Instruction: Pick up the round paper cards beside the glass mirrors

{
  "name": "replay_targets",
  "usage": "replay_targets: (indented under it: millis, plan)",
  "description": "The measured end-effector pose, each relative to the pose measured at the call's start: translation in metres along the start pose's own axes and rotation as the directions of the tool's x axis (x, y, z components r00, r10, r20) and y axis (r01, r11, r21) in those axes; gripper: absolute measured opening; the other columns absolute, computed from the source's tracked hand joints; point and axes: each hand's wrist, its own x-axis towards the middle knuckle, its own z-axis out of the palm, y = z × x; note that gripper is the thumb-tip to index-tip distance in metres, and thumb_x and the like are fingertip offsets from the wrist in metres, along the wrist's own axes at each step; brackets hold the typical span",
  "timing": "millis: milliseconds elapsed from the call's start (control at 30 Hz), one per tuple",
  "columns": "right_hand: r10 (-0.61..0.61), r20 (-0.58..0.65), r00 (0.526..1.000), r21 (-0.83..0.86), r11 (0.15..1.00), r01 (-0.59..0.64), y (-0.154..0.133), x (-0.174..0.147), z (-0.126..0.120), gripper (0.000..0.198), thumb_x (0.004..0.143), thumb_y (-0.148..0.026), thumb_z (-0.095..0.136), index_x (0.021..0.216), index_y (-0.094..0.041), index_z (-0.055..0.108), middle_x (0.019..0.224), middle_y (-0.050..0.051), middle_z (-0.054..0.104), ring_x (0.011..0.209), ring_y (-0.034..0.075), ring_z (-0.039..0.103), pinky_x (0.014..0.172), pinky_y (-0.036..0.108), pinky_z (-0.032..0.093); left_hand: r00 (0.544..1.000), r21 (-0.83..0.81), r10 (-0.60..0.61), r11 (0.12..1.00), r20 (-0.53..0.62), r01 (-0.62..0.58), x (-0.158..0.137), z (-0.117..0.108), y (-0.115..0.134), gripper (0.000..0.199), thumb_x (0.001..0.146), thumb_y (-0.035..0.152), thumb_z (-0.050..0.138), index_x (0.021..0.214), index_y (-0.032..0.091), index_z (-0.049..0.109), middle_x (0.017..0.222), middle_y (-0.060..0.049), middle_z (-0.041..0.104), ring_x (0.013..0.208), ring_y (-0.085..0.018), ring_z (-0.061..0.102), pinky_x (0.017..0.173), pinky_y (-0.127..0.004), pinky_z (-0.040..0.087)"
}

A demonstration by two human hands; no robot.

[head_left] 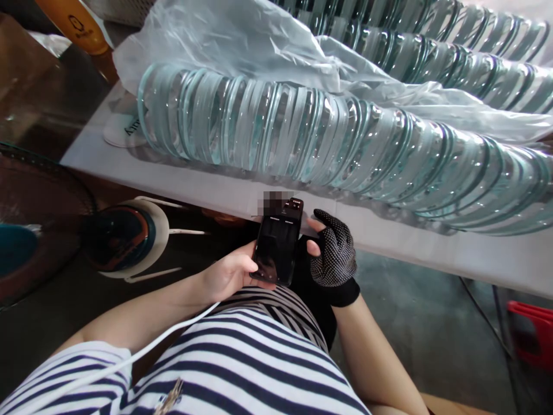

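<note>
Below table edge (pixel 242 199): phone (pixel 279 242) held by left hand (pixel 228 274) fingers and gloved right hand (pixel 332 256) fingers; open floor beneath.

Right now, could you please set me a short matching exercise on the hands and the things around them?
Things:
1. phone
2. right hand
3. glass discs
4. plastic sheet

States:
A. standing on edge in a row on the table
B. draped over the discs
C. wearing a dotted black glove
D. held in the bare left hand

Pairs: 1-D, 2-C, 3-A, 4-B

no text is clear enough to read anywhere.
</note>
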Motion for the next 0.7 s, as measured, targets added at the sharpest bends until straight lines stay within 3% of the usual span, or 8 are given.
replay_targets:
  millis: [200,367,567,700]
  plan:
    - [-0.008,-0.002,1.0,-0.066,0.998,0.008,0.001,0.002,0.002,0.032,0.097,-0.018,0.049,0.126,-0.018,0.063,0.127,0.013,0.067,0.12,0.029,0.061,0.102,0.047,0.053,0.997,0.046,-0.043,0.998,-0.068,0.046,0.001,-0.007,-0.005,0.064,0.07,0.022,0.067,0.134,0.021,0.061,0.129,-0.012,0.068,0.104,-0.027,0.067,0.087,-0.04,0.058]
    - [-0.03,0.026,0.999,-0.102,0.994,0.032,0.001,0.005,0.0,0.041,0.089,-0.01,0.053,0.127,-0.02,0.062,0.128,0.012,0.067,0.119,0.028,0.062,0.101,0.046,0.054,0.998,0.041,-0.034,0.999,-0.05,0.036,0.0,-0.008,-0.005,0.061,0.072,0.022,0.066,0.133,0.021,0.062,0.129,-0.012,0.068,0.11,-0.029,0.067,0.086,-0.039,0.058]
    - [-0.059,0.048,0.997,-0.087,0.994,0.063,0.0,0.01,-0.001,0.045,0.081,-0.003,0.054,0.122,-0.018,0.065,0.11,0.01,0.071,0.102,0.026,0.066,0.092,0.042,0.056,0.997,0.058,-0.038,0.997,-0.073,0.042,0.0,-0.007,-0.004,0.063,0.07,0.023,0.068,0.132,0.021,0.062,0.124,-0.011,0.07,0.104,-0.026,0.068,0.084,-0.037,0.059]
    - [-0.058,0.082,0.995,-0.073,0.995,0.065,0.0,0.011,-0.002,0.049,0.078,-0.001,0.053,0.122,-0.018,0.065,0.11,0.01,0.071,0.104,0.026,0.065,0.092,0.041,0.055,0.996,0.07,-0.044,0.996,-0.074,0.049,0.001,-0.006,-0.003,0.067,0.068,0.024,0.069,0.134,0.02,0.06,0.128,-0.013,0.068,0.105,-0.027,0.068,0.082,-0.036,0.06]
